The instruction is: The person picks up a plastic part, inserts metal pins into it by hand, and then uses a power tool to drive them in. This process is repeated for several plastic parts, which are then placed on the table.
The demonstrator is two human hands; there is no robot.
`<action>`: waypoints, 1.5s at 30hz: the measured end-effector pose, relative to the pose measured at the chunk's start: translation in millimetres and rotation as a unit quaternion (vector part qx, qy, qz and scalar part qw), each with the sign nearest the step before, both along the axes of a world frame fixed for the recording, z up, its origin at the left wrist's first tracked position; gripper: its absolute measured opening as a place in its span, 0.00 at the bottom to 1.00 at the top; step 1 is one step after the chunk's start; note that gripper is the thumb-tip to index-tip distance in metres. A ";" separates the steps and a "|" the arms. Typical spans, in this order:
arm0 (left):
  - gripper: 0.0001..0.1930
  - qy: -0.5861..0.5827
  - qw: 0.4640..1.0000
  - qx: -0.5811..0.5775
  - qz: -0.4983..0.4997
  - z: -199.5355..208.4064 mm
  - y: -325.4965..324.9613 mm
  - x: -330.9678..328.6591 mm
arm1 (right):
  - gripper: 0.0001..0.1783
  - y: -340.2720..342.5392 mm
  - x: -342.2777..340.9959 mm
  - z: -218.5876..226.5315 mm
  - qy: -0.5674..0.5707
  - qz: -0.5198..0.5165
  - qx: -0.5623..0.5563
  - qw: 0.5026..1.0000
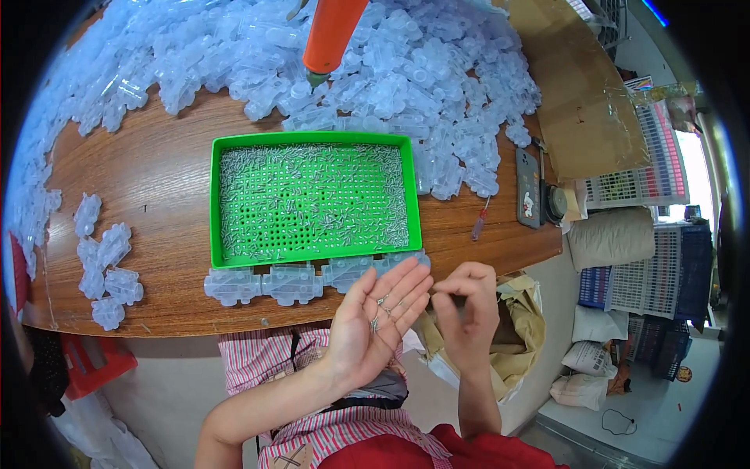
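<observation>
My left hand [373, 322] is palm up, fingers stretched out and slightly cupped. It holds several small silver screws [380, 311] in the palm. Just right of its fingertips, my right hand [469, 313] has its thumb and forefinger drawn together in a pinch. What sits in that pinch, if anything, is too small to make out. Both hands are in front of the table edge. Beyond them stands a green perforated tray [416, 211] with many loose screws scattered in it. Clear plastic housings [293, 284] line up along the tray's near side.
A large heap of clear plastic parts [422, 62] covers the table's far side. An orange-handled electric screwdriver [332, 35] hangs above the tray. Right of it lie a small screwdriver [480, 221] and a phone [529, 187]. More housings [116, 244] lie left. A cardboard sheet [582, 102] stands far right.
</observation>
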State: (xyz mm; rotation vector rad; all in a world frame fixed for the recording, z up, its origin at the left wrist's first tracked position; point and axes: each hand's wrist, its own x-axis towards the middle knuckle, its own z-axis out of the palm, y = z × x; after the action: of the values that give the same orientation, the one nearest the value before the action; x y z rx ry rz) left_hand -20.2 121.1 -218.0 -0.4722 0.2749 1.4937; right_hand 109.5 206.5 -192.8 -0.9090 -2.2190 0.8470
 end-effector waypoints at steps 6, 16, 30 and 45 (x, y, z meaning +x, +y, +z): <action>0.29 0.002 0.999 0.047 0.008 1.8 0.5 -2.4 | 0.11 -11.2 -10.0 12.6 -0.113 0.038 0.118 0.986; 0.29 0.042 0.997 0.056 0.034 1.4 0.2 2.7 | 0.11 -21.4 -24.3 13.1 -0.107 0.004 0.081 0.991; 0.24 0.077 0.992 -0.101 0.013 0.4 -26.1 -4.9 | 0.11 10.3 0.6 -37.1 -0.051 -0.019 0.100 0.994; 0.26 0.071 0.992 -0.102 0.018 7.6 -23.6 -4.9 | 0.11 10.3 -3.1 -41.5 -0.079 0.008 0.139 0.987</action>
State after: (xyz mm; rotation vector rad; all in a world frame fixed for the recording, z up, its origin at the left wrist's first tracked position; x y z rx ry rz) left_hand -25.1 97.5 -210.5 -0.5356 0.5368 1.5442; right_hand 106.4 216.8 -234.3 -0.8468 -2.4079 0.4673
